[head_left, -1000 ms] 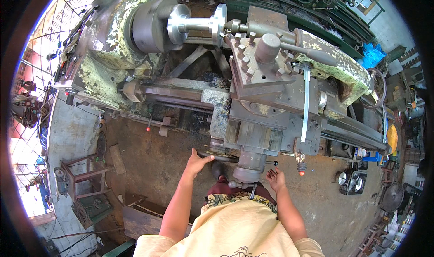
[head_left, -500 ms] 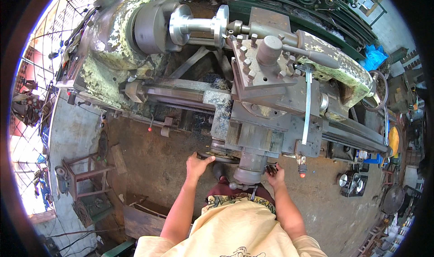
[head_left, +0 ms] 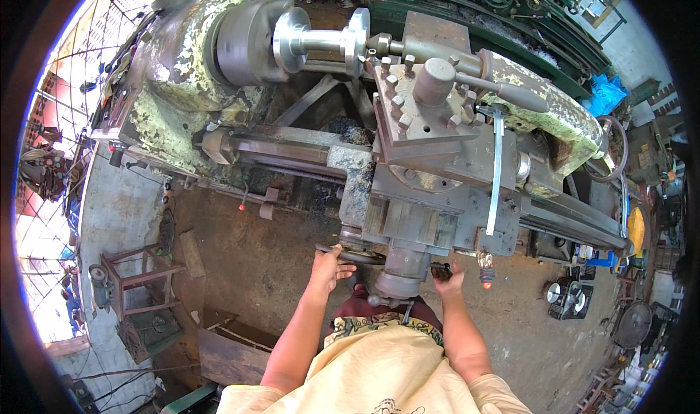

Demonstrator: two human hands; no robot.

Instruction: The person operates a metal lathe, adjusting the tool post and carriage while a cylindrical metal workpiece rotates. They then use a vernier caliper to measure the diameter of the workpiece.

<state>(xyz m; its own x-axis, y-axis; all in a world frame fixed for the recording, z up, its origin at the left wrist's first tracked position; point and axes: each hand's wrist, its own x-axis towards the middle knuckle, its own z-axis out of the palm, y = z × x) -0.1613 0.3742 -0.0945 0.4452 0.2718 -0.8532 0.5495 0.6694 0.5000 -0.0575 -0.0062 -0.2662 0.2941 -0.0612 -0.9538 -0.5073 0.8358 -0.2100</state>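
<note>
My left hand (head_left: 332, 270) is at the left end of the dark handwheel (head_left: 362, 257) on the lathe's carriage. Its upper fingers close over the rim, while the lower fingers stick out loosely below it. Closed round a small black handle (head_left: 440, 269), my right hand (head_left: 448, 279) sits right of the cross-slide's round housing (head_left: 403, 268); part of its grip is hidden. A shiny spool-shaped metal workpiece (head_left: 321, 41) spans from the chuck (head_left: 248, 44), which is blurred by rotation, to the tailstock centre (head_left: 380, 44). The bolted tool post (head_left: 423, 100) stands just in front.
A ball-ended crank (head_left: 375, 299) is close to my waist. An orange-tipped lever (head_left: 486, 274) and a red-tipped lever (head_left: 243, 204) project from the lathe. A metal strip (head_left: 496, 173) hangs beside the tool post. A wooden stand (head_left: 142, 283) is at left, another green machine (head_left: 474, 9) behind.
My left hand has shifted slightly right and turned on the handwheel rim, its lower fingers now showing. My right hand has shifted slightly with the black handle. The chuck now looks blurred.
</note>
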